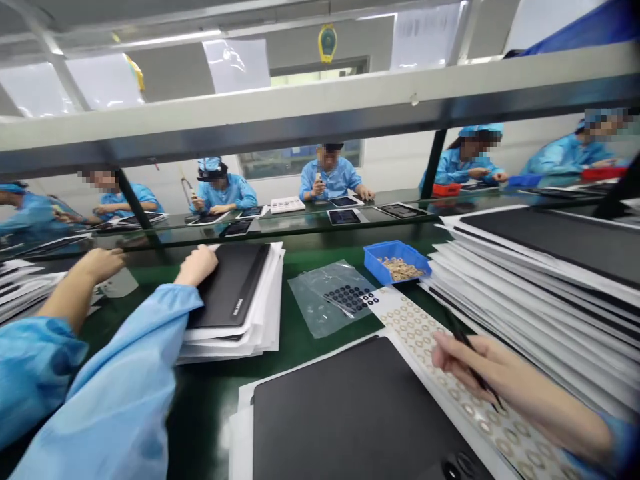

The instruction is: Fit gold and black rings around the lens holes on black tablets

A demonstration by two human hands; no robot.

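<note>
the black panel on the left-hand stack looks like a thin tablet back: i'd guess it is fairly light, stiff, a bit slippery on its smooth face, and easily scuffed. best taken by its two long edges, fingers clear of the flat middle. it is matte black with rounded corners and small pale lettering near one edge, lying flat on white sheets stacked unevenly. the left hand is at its far left edge, fingers curled; whether they pinch it i can't tell.

nearer the wearer, a second black panel, with round lenses at a corner, lies flat on white paper. beside it runs a pale strip of ring stickers, likely thin and bendy. over that strip the right hand is closed around dark tweezers, points downward.

farther out on the green tabletop are a clear bag, a blue tray of small tan bits and a tall stack at right. a co-worker's hand reaches in at left.
</note>
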